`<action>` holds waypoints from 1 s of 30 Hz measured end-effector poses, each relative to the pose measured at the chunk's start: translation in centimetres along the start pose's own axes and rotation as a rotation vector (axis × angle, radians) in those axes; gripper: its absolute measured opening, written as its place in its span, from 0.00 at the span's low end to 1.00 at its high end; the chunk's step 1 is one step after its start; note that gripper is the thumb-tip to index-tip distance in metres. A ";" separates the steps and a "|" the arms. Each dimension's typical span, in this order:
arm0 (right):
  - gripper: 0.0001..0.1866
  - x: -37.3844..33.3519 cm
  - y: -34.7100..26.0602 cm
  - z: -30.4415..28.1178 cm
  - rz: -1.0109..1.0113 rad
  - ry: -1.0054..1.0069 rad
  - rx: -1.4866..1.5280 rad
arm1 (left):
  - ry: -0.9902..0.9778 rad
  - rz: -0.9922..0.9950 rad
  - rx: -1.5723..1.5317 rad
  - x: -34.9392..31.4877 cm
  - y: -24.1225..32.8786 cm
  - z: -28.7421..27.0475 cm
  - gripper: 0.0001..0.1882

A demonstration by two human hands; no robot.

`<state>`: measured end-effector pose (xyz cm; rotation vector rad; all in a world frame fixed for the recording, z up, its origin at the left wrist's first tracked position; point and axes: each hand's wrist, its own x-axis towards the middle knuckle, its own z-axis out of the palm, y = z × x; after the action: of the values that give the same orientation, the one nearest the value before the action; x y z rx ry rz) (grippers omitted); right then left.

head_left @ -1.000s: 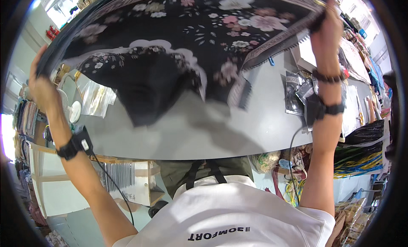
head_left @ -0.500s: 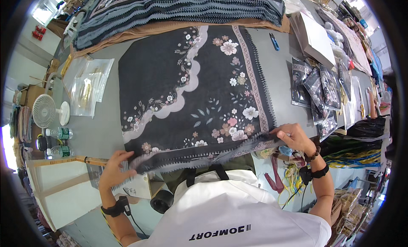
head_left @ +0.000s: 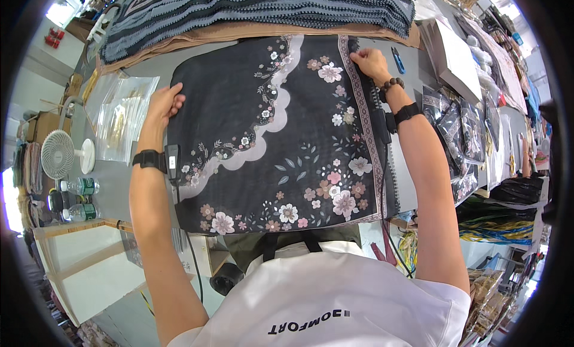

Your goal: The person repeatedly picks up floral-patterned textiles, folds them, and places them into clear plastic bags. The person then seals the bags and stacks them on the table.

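Note:
A black floral scarf (head_left: 239, 102) with a pale scalloped band and a patterned border lies spread on the grey table before me. At its left edge my left hand (head_left: 164, 103) is closed, thumb and curled fingers pinching the cloth. My right hand (head_left: 372, 65) pinches the far part of the scarf's right, toothed edge. The scarf's near edge lies along the table front, close to my body. Part of its right border is hidden behind my right forearm.
Beyond the scarf lies a thick stack of folded scarves (head_left: 257, 15) on brown paper. Blue thread snips (head_left: 398, 60), a white box (head_left: 451, 60) and packaged scarves (head_left: 463, 129) are on the right. Clear plastic bags (head_left: 122, 117), a small fan (head_left: 58, 153) and bottles (head_left: 81, 187) stand left.
Both hands have moved from the scarf's near corners toward its far side. The near edge, lifted and rippled before, now lies flatter, and the scarf has shifted slightly right.

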<state>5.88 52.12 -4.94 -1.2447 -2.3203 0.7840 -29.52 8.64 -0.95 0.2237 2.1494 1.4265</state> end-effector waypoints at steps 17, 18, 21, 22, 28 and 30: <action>0.16 -14.3 4.3 -6.3 -0.370 -0.040 0.099 | 0.248 0.446 0.264 -10.8 -12.0 -7.9 0.19; 0.17 -13.4 3.7 -4.9 -0.484 -0.004 -0.050 | 0.238 0.496 0.440 -9.9 -11.2 -7.0 0.20; 0.19 -11.0 1.3 -2.4 -0.379 -0.084 -0.088 | 0.145 0.452 0.724 -6.9 -7.6 -4.6 0.22; 0.19 -10.2 0.3 -2.2 -0.250 -0.116 -0.043 | 0.113 0.365 0.775 -6.5 -6.6 -3.8 0.23; 0.17 -12.6 -3.6 -6.7 -0.505 0.281 0.410 | 0.251 0.815 -0.120 -9.8 -3.3 -3.2 0.14; 0.17 -16.1 -3.0 -8.7 -0.427 0.234 0.291 | 0.323 0.924 -0.057 -13.3 -4.7 -4.8 0.14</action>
<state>17.54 39.72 2.45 -0.6462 -2.0828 0.7443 -20.11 -2.79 0.86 1.1487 2.3630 2.1187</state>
